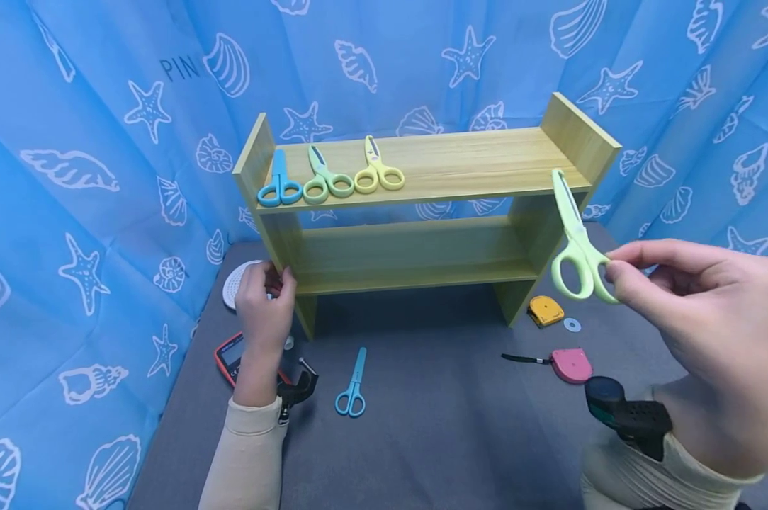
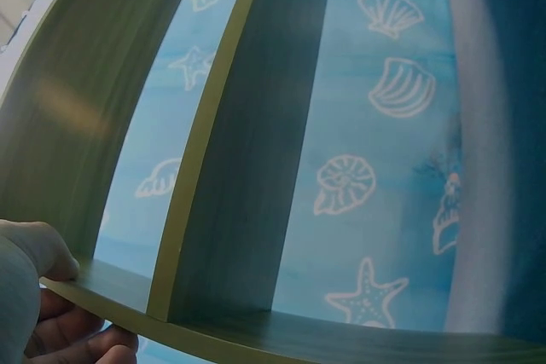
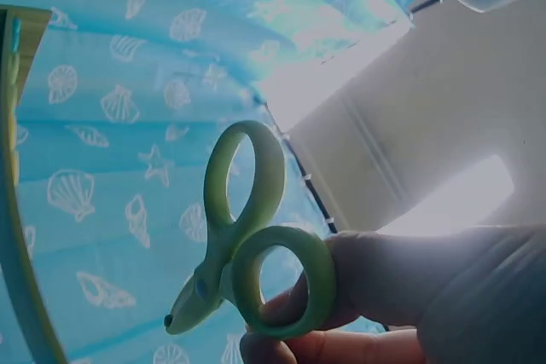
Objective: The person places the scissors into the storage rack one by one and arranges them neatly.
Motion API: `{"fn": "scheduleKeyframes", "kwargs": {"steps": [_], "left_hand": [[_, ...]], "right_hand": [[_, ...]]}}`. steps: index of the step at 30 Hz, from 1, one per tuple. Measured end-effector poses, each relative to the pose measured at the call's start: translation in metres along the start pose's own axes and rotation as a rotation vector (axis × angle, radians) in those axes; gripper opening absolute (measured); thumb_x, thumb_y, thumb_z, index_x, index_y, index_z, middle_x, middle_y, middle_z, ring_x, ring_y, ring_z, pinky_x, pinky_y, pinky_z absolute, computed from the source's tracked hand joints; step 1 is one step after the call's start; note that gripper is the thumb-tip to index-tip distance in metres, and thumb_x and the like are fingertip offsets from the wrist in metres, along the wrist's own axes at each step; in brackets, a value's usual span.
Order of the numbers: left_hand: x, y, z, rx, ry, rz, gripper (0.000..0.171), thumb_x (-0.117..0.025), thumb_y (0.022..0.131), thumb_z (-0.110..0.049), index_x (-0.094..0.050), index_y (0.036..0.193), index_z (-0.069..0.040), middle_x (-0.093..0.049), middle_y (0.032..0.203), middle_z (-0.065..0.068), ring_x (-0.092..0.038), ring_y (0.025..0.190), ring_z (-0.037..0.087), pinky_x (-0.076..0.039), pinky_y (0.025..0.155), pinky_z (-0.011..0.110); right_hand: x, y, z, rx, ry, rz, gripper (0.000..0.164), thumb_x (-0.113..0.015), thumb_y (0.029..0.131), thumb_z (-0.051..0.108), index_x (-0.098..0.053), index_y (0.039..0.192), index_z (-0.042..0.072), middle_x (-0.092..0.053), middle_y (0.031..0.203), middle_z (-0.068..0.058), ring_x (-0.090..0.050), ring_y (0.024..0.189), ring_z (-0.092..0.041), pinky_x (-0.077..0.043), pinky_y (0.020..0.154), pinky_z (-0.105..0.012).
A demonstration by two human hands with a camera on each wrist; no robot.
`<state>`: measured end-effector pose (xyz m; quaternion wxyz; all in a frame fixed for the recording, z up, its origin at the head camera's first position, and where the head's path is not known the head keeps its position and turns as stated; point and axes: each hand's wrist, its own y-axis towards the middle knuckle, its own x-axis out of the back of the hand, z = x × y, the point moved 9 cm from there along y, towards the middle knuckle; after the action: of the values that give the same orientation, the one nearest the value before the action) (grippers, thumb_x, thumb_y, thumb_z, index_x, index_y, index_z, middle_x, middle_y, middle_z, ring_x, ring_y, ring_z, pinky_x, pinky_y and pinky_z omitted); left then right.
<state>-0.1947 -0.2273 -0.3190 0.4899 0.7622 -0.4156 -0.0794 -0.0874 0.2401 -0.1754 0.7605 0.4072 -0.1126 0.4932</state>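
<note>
Light green scissors [image 1: 574, 234] hang in the air by the shelf's right end, blades up. My right hand [image 1: 709, 304] pinches one of their finger loops between thumb and fingers; the right wrist view shows the loop [image 3: 321, 283] at the fingertips. My left hand [image 1: 266, 304] grips the left side panel of the wooden shelf [image 1: 422, 248], thumb on one face and fingers on the other, as the left wrist view shows. On the top board lie blue scissors [image 1: 280, 180], green scissors [image 1: 323, 177] and yellow scissors [image 1: 376, 170], side by side at the left.
Another pair of blue scissors [image 1: 354, 386] lies on the grey table [image 1: 422, 439]. At right are a yellow tape measure [image 1: 545, 311], a small ring [image 1: 572, 325] and a pink tape measure [image 1: 572, 365] with a strap. A red-edged meter [image 1: 231, 354] and white round object [image 1: 233, 287] sit at left.
</note>
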Motion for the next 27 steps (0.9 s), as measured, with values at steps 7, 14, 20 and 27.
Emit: {"fn": "scheduleKeyframes", "kwargs": {"steps": [7, 14, 20, 27], "left_hand": [[0.0, -0.001, 0.001, 0.009, 0.001, -0.012, 0.01, -0.068, 0.093, -0.003, -0.062, 0.095, 0.005, -0.059, 0.083, 0.016, -0.058, 0.067, 0.024, -0.042, 0.061, 0.016], [0.0, 0.0, 0.001, 0.008, 0.006, -0.01, 0.011, -0.068, 0.094, -0.004, -0.063, 0.096, 0.006, -0.059, 0.084, 0.016, -0.058, 0.067, 0.024, -0.042, 0.061, 0.016], [0.001, 0.001, 0.001, -0.002, 0.016, -0.005, 0.011, -0.068, 0.093, -0.004, -0.062, 0.094, 0.006, -0.059, 0.083, 0.017, -0.058, 0.067, 0.025, -0.048, 0.057, 0.032], [0.001, 0.002, 0.0, -0.005, 0.0, -0.008, 0.01, -0.068, 0.093, -0.003, -0.062, 0.094, 0.006, -0.059, 0.082, 0.017, -0.058, 0.066, 0.025, -0.047, 0.057, 0.028]], "right_hand": [[-0.011, 0.043, 0.019, -0.009, 0.002, 0.035, 0.024, -0.079, 0.091, 0.026, -0.078, 0.108, 0.008, -0.065, 0.079, 0.0, -0.046, 0.067, -0.017, -0.031, 0.045, -0.028], [-0.042, 0.084, 0.049, -0.061, 0.059, 0.161, 0.028, -0.075, 0.092, 0.031, -0.08, 0.108, 0.009, -0.067, 0.085, -0.003, -0.047, 0.078, -0.02, -0.038, 0.051, -0.027], [-0.08, 0.113, 0.066, -0.059, 0.029, 0.278, 0.031, -0.07, 0.093, 0.03, -0.08, 0.114, 0.01, -0.069, 0.099, -0.001, -0.047, 0.087, -0.019, -0.039, 0.062, -0.03], [-0.131, 0.138, 0.071, -0.014, -0.114, 0.403, 0.032, -0.059, 0.095, 0.025, -0.078, 0.116, 0.011, -0.072, 0.11, -0.007, -0.051, 0.082, -0.02, -0.038, 0.062, -0.032]]}}
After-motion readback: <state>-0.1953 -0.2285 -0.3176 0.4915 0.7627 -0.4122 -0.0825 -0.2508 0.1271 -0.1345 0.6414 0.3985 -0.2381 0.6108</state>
